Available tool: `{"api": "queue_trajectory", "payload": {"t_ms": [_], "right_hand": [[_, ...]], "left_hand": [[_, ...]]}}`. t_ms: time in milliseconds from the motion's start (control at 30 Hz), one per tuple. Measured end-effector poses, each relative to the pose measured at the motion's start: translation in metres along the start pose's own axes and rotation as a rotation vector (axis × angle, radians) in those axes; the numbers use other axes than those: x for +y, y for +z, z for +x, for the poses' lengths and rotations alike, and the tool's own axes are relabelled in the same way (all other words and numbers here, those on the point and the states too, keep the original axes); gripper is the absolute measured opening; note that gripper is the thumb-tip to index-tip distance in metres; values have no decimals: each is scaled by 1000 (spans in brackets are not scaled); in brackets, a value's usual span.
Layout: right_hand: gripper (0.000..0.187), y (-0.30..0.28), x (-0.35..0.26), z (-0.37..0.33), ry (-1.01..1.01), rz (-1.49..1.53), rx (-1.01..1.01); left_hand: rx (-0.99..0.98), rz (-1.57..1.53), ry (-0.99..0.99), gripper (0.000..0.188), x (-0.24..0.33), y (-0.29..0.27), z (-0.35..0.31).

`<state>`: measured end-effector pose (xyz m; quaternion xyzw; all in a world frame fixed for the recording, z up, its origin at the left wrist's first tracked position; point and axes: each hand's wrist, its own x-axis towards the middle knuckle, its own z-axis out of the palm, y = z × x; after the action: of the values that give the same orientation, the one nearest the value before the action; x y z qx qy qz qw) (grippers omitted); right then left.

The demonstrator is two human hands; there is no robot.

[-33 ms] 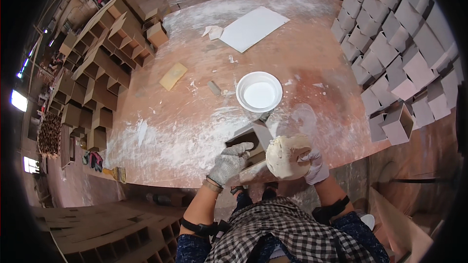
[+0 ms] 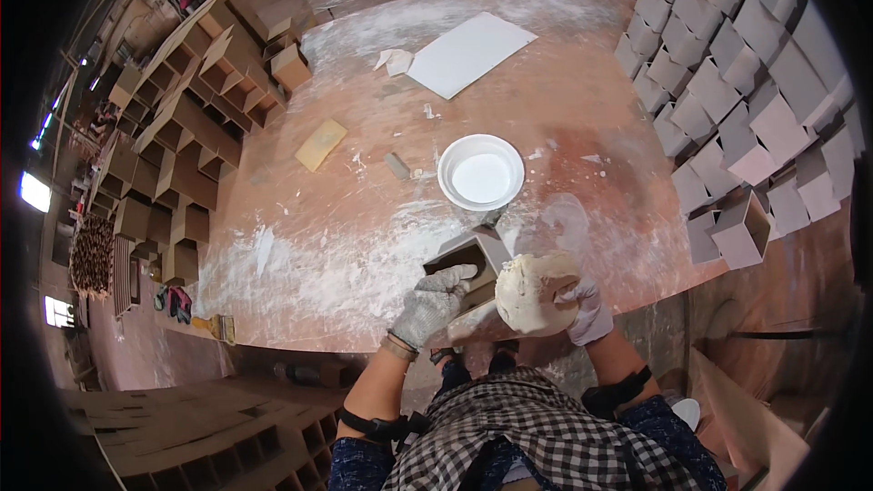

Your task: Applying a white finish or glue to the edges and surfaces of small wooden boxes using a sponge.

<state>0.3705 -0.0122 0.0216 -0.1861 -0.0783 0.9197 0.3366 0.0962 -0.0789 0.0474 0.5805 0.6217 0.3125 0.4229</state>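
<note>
At the table's [image 2: 300, 205] near edge, an open box [image 2: 489, 252] is slanting just left of a cream lump [image 2: 532, 295]. The left hand [image 2: 429, 305] is pinching the box's wall, the right hand [image 2: 591, 314] clasping the lump; firm pinching is probably steadying the box.

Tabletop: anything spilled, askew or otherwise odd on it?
White residue is smeared over the tabletop, including left of the gloved left hand; it may be an uncleaned spill. A ragged white scrap beside the white sheet looks stray.
</note>
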Motion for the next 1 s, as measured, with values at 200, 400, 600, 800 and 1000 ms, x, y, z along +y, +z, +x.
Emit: {"api": "queue_trajectory", "payload": {"t_ms": [200, 400, 600, 800, 1000], "right_hand": [[63, -5, -10, -4, -33, -336, -21], [63, 6, -14, -13, 33, -310, -48], [62, 16, -23, -21, 144, -218, -50], [61, 17, -31, -21, 201, -185, -40], [59, 18, -34, -19, 183, -156, 137]], "left_hand": [[209, 201, 412, 60, 75, 0, 0], [-24, 350, 396, 60, 100, -5, 8], [-18, 521, 539, 29, 82, -9, 7], [404, -335, 226, 12, 57, -38, -33], [-207, 1106, -640, 64, -85, -46, -202]]}}
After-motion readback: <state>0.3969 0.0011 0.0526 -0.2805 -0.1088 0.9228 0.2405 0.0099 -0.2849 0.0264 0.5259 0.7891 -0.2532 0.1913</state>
